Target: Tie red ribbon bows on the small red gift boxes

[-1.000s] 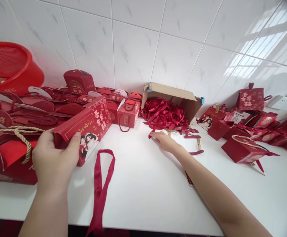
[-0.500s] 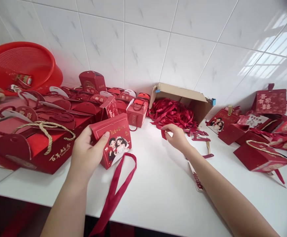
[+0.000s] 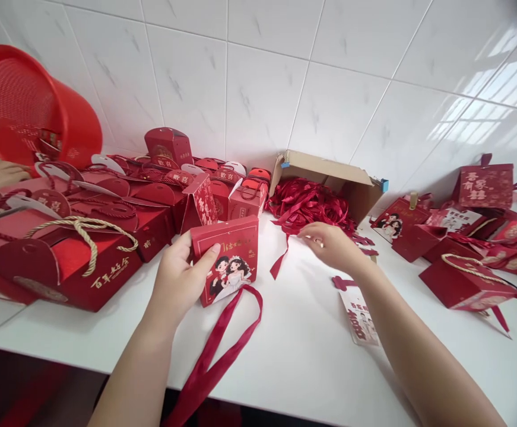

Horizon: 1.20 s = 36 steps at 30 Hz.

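Note:
My left hand (image 3: 184,281) grips a red gift box (image 3: 231,258) printed with a cartoon wedding couple, thumb on its front. From the box's lower edge a dark red ribbon loop (image 3: 247,329) droops over the table's front edge. My right hand (image 3: 332,246) is at the mouth of a cardboard box (image 3: 327,163) lying on its side, its fingers curled together. Beside those fingertips a loose ribbon end (image 3: 279,264) trails from the pile of red ribbons (image 3: 307,204). Whether anything is between the fingers is hidden.
Red gift boxes with cord handles (image 3: 84,273) crowd the left. Behind them, another person's hand (image 3: 2,172) is near a tilted red basket (image 3: 78,127). A printed card (image 3: 360,317) lies under my right forearm. More boxes (image 3: 463,281) stand at right, before a tiled wall.
My left hand and its box have moved right. My right hand has shifted slightly right, and a ribbon end now trails on the table. The red basket has tipped further toward me.

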Motion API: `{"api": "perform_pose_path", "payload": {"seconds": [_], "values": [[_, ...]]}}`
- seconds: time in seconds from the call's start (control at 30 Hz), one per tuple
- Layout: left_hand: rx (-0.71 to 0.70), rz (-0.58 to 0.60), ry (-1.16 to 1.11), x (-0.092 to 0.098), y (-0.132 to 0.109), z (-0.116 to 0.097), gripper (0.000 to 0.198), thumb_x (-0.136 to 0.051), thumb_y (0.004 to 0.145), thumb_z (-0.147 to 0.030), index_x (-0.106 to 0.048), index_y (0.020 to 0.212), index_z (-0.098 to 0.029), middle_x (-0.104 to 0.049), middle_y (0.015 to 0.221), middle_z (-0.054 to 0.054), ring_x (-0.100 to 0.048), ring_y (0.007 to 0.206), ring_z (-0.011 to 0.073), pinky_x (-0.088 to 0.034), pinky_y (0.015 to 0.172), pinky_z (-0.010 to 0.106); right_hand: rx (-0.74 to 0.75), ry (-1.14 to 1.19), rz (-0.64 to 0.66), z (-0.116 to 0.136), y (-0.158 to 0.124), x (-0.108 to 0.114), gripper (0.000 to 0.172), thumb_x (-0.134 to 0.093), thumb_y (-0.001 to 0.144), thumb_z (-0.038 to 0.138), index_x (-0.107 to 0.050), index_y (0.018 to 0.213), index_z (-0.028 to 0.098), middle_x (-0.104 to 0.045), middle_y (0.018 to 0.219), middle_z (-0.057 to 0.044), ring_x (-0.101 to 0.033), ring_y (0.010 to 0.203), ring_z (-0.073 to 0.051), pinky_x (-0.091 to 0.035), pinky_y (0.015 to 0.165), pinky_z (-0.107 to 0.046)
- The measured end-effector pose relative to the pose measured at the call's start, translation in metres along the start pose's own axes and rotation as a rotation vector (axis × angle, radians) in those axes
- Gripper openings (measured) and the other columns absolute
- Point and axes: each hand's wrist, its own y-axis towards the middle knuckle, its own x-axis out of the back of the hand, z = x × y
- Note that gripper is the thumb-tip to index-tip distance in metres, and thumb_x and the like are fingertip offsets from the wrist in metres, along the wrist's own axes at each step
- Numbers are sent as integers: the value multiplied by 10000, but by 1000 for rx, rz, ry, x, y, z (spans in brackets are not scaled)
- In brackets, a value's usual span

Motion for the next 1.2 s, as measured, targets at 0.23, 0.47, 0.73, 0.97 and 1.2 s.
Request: {"api": "perform_pose_path", "payload": {"seconds": [0.23,0.47,0.73,0.97,1.2], "values": [[-5,0,51,0,1,0,323,-692,763,-413,-645,990,-188,-737,988,40,-682,906,242,-538,759,320,-488,-144,-49,-91,15,11,189,-537,922,223,-669,1039,155,-697,1002,-90,-666,823,-174,-546,739,-314],[-2,-30,117,-2,1,-4,250,-651,795,-351,-638,974,-176,-723,967,39,-665,894,221,-521,767,316,-720,-203,-15,-157,5,3,282,-566,930,321,-588,1168,171,-605,1193,-84,-620,1005,-200,-540,849,-397],[-22,-97,150,-2,4,3,268,-665,767,-384,-652,966,-205,-708,943,30,-661,896,241,-517,773,345,-850,-178,-238,-199,-12,-3,319,-572,926,325,-567,1200,163,-589,1219,-90,-609,1043,-218,-527,878,-433],[-45,-110,178,-5,7,10,291,-660,765,-417,-651,1001,-247,-720,955,25,-664,919,264,-510,820,392,-839,-10,-643,-226,-35,-23,331,-575,924,326,-561,1209,158,-588,1218,-91,-610,1040,-220,-530,870,-433],[2,-120,148,-11,7,4,331,-672,747,-412,-650,1023,-231,-729,996,28,-662,926,262,-519,822,374,-713,60,-638,-233,-32,-24,325,-573,926,322,-564,1210,165,-575,1250,-94,-596,1076,-228,-516,900,-448]]}}
